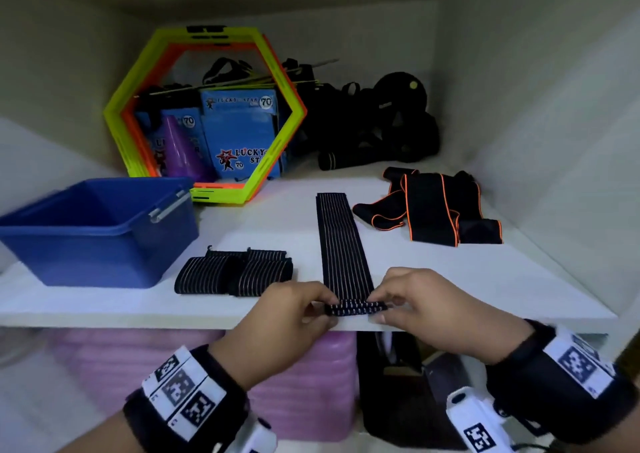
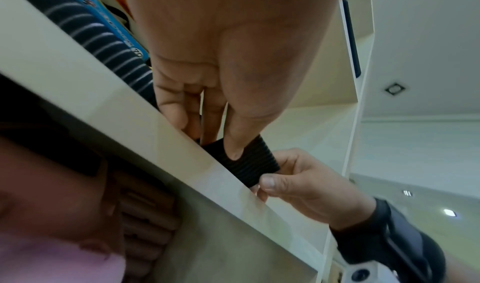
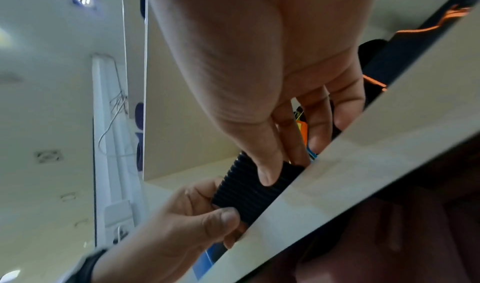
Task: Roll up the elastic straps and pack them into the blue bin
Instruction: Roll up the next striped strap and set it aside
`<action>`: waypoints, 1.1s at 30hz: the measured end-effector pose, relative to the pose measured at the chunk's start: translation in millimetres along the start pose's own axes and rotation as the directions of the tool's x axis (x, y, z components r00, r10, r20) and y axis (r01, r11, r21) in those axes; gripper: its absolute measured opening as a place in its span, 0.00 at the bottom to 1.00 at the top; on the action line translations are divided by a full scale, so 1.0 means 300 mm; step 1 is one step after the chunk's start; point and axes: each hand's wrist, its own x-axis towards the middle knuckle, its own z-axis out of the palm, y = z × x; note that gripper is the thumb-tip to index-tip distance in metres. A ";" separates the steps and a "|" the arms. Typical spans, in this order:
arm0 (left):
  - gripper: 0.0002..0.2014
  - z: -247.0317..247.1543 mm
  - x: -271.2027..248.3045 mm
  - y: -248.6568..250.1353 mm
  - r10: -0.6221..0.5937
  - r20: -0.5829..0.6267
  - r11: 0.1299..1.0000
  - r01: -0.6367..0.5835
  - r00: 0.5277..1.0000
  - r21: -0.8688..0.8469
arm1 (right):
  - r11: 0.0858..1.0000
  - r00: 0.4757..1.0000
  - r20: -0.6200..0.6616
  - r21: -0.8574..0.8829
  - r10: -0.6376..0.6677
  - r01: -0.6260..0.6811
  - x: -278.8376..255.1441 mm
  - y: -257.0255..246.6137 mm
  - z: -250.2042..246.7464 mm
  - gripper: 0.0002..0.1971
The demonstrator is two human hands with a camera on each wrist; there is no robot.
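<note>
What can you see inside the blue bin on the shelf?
The blue bin shows only bare blue walls, with no straps visible. Its near wall hides the bottom, so whether it is empty cannot be told.

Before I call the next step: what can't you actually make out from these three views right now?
- Blue bin floor: head view, its near wall hides it, so any contents are unknown.
- Striped strap: roll thickness under left hand and right hand covered by fingers.
- Pile of black gear at shelf back: too dark to separate.
- Both wrist views: shelf edge blocks the strap's flat length.
</note>
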 end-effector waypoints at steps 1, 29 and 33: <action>0.09 0.013 -0.012 0.003 -0.041 -0.042 0.999 0.040 0.998 -0.030 | 0.999 0.999 -0.039 0.045 0.012 -0.010 -0.011 0.000 0.012 0.09; 0.04 0.102 0.019 -0.010 -0.053 -0.303 0.995 0.074 0.952 0.059 | 0.986 0.955 -0.244 0.052 0.166 -0.158 -0.033 -0.008 0.112 0.25; 0.05 0.104 -0.003 -0.012 -0.080 -0.274 0.995 0.091 0.958 0.030 | 0.997 0.974 -0.212 0.005 0.078 -0.078 -0.038 0.022 0.100 0.23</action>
